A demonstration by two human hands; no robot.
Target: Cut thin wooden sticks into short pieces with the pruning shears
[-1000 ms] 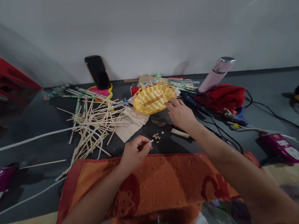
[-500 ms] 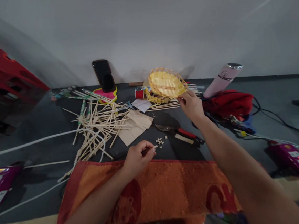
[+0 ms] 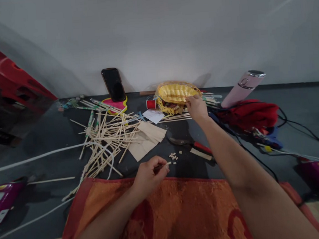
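Observation:
At the back, my right hand (image 3: 197,107) grips the near rim of a yellow woven basket (image 3: 175,92), which is tilted and seen mostly from its side. Below it lie yellow yarn (image 3: 165,108) and other small items, partly hidden. My left hand (image 3: 151,173) is closed in a pinch above the front of the dark table, with a short pale stick (image 3: 167,163) between thumb and forefinger. Close to its fingertips lie several small cut stick pieces (image 3: 173,156). Pruning shears (image 3: 190,143) with red handles rest beyond them, partly covered by my right forearm.
Loose thin sticks (image 3: 105,138) and brown paper (image 3: 144,139) cover the left middle. A phone (image 3: 113,84) leans near the wall beside a red thread spool (image 3: 151,104). Rightward are a pink bottle (image 3: 242,88), red cloth (image 3: 250,115) and cables. An orange towel (image 3: 183,209) covers the front edge.
My right hand has lowered the basket and tipped it, so its inside no longer faces me. My left hand keeps its pinch in nearly the same place. The view has shifted slightly.

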